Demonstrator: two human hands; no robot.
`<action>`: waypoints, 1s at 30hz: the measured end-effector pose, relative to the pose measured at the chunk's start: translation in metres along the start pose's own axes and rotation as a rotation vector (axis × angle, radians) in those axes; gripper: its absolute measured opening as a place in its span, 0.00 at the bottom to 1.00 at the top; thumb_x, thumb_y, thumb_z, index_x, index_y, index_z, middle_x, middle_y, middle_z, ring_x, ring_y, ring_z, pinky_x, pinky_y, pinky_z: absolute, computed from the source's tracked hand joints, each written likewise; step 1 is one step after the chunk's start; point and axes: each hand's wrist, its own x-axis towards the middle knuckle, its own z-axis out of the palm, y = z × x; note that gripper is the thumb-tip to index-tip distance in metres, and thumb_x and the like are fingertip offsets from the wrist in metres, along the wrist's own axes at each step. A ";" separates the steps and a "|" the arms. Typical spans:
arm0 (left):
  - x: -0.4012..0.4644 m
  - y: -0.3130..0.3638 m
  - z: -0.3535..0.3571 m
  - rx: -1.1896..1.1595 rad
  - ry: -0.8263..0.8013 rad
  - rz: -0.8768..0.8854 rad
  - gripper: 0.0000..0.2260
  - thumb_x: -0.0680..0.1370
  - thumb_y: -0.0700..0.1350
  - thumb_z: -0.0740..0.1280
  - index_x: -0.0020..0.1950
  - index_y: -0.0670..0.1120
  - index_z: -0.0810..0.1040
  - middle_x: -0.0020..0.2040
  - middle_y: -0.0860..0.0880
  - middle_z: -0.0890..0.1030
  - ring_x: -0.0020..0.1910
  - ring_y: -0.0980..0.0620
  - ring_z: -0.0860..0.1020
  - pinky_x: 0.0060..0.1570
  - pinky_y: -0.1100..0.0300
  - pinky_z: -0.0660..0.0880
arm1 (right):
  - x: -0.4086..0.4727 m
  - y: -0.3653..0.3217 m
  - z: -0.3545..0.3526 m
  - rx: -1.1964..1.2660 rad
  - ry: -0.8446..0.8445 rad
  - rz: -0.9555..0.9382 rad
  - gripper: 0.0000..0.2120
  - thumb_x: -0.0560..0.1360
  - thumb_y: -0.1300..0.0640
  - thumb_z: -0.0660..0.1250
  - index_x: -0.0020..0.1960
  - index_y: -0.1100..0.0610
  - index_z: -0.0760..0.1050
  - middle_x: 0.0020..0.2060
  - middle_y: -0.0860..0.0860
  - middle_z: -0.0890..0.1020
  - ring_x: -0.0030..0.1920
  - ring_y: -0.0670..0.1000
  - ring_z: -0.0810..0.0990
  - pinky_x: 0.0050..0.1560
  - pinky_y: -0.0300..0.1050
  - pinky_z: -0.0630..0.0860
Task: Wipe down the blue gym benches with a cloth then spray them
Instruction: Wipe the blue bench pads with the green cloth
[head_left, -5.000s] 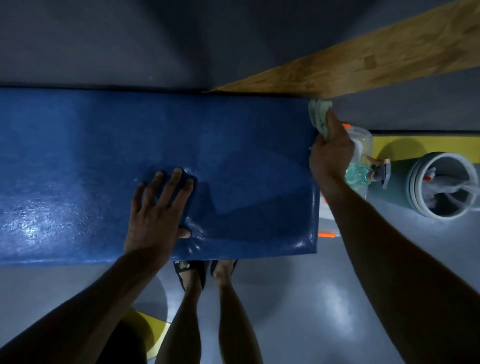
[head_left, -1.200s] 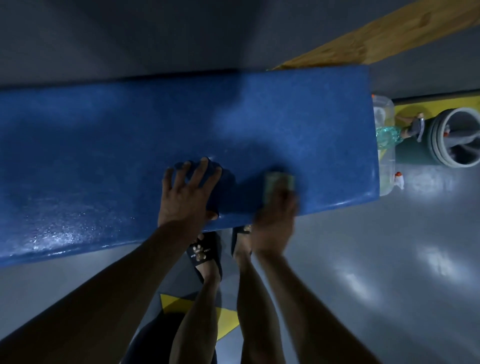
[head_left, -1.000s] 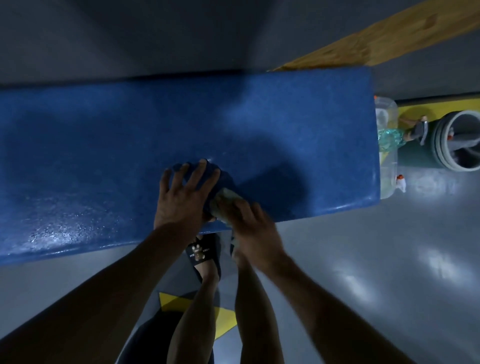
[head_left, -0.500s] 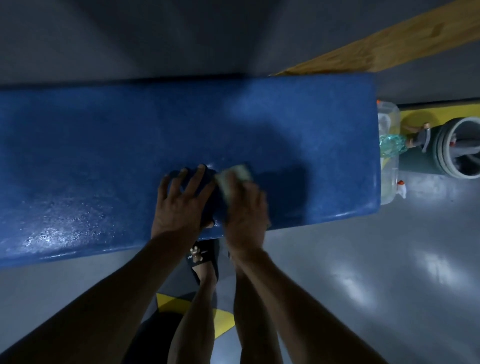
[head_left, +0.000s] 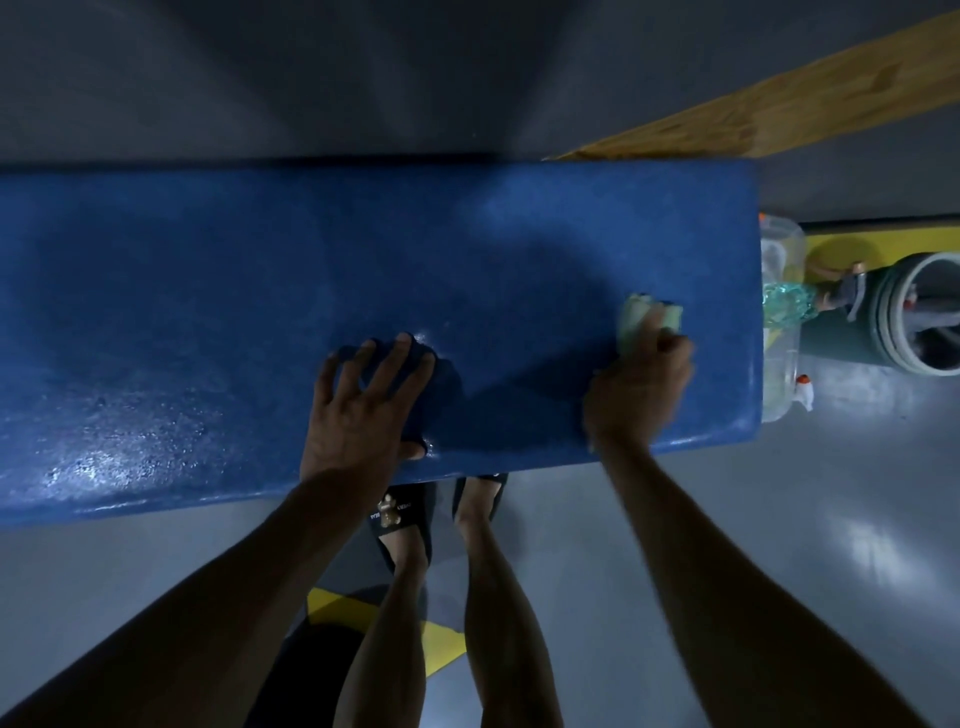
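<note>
Blue bench (head_left: 208, 291) lying across the view, long axis left to right, its right end squared off near a clear spray bottle (head_left: 782, 332) standing on the floor just beyond. Padded top glistening wet toward the near-left corner.

Left hand (head_left: 363, 410) pressed flat on the pad close to the near edge, fingers spread wide and pointing away, denting the surface around the palm. Holding nothing.

Right hand (head_left: 641, 389) further right, near the bench's right end, fingers curled round a pale green cloth (head_left: 649, 317) bunched against the pad. Cloth poking out past the knuckles on the far side; somewhat blurred, so exact fold hard to make out.

Bare legs and dark sandals (head_left: 400, 514) under the near edge, between the two arms. Wooden plank (head_left: 779, 98) slanting up to the far right behind the bench. Round grey-green container (head_left: 914, 317) on its side to the right of the bottle, open mouth facing the camera. Yellow floor marking (head_left: 841, 244) beneath it, grey glossy floor (head_left: 779, 545) all round.
</note>
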 end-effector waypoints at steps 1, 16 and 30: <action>0.000 0.000 0.000 0.000 -0.003 -0.002 0.49 0.64 0.60 0.78 0.78 0.54 0.55 0.79 0.48 0.58 0.75 0.39 0.59 0.72 0.37 0.57 | -0.018 -0.019 0.008 0.029 -0.014 -0.056 0.34 0.69 0.67 0.63 0.75 0.57 0.67 0.63 0.63 0.73 0.59 0.66 0.72 0.58 0.58 0.73; 0.000 0.001 -0.004 -0.020 -0.025 0.004 0.48 0.63 0.59 0.78 0.78 0.54 0.57 0.79 0.48 0.60 0.74 0.38 0.61 0.71 0.37 0.59 | 0.054 0.035 -0.028 -0.156 -0.121 -0.203 0.38 0.68 0.66 0.64 0.75 0.48 0.63 0.61 0.56 0.69 0.57 0.62 0.69 0.48 0.55 0.72; 0.001 0.003 -0.002 -0.029 -0.006 -0.010 0.51 0.60 0.58 0.80 0.78 0.53 0.60 0.78 0.47 0.62 0.73 0.37 0.64 0.69 0.37 0.61 | 0.026 -0.046 0.000 -0.173 -0.324 -0.968 0.37 0.66 0.51 0.57 0.76 0.47 0.64 0.66 0.52 0.73 0.54 0.60 0.73 0.51 0.54 0.75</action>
